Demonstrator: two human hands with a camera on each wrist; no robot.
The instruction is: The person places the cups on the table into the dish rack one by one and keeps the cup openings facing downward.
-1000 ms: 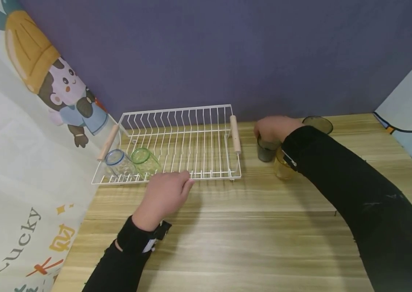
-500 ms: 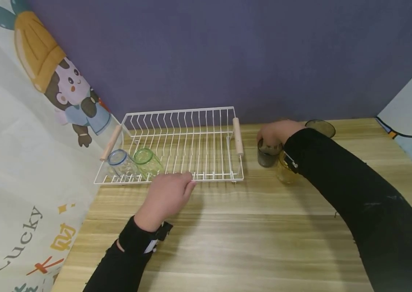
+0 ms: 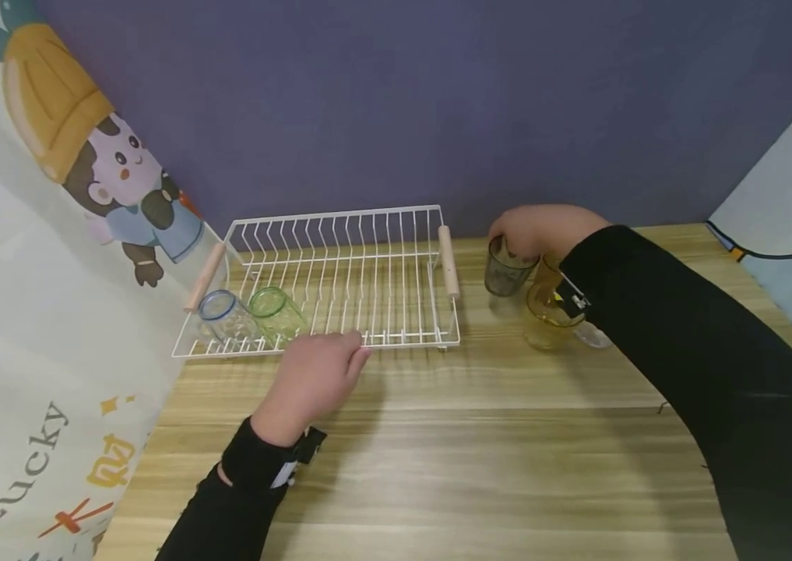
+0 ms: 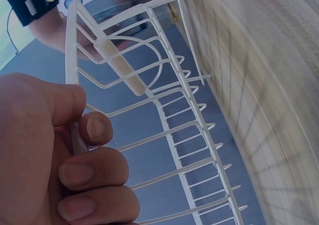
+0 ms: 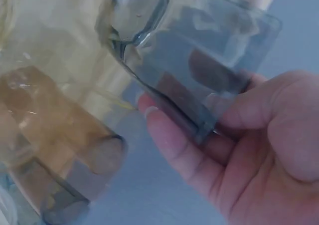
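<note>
My left hand [image 3: 315,370] grips the front rail of a white wire dish rack [image 3: 336,213], its fingers curled round the bar in the left wrist view. On the rack's left side, a blue-rimmed glass [image 3: 227,318] leans beside a green glass [image 3: 276,313]. To the right of the rack, my right hand [image 3: 539,227] holds a smoky grey drinking glass [image 3: 505,276] by its rim, with fingertips inside. In the right wrist view the thumb and fingers pinch this glass [image 5: 184,50] at its wall. An amber glass [image 3: 543,333] stands just in front, partly under my sleeve.
More tinted glasses [image 5: 65,130] stand close by in the right wrist view. A clear round base [image 3: 593,336] shows beside my right sleeve. Wooden handles [image 3: 448,261] rise at the rack's ends. A dark wall [image 3: 396,101] stands behind the wooden table [image 3: 466,467].
My right hand and the grey glass have risen a little, and the glass now tilts. The right forearm has swung outward, covering the dark round rim behind it. The left hand keeps its grip.
</note>
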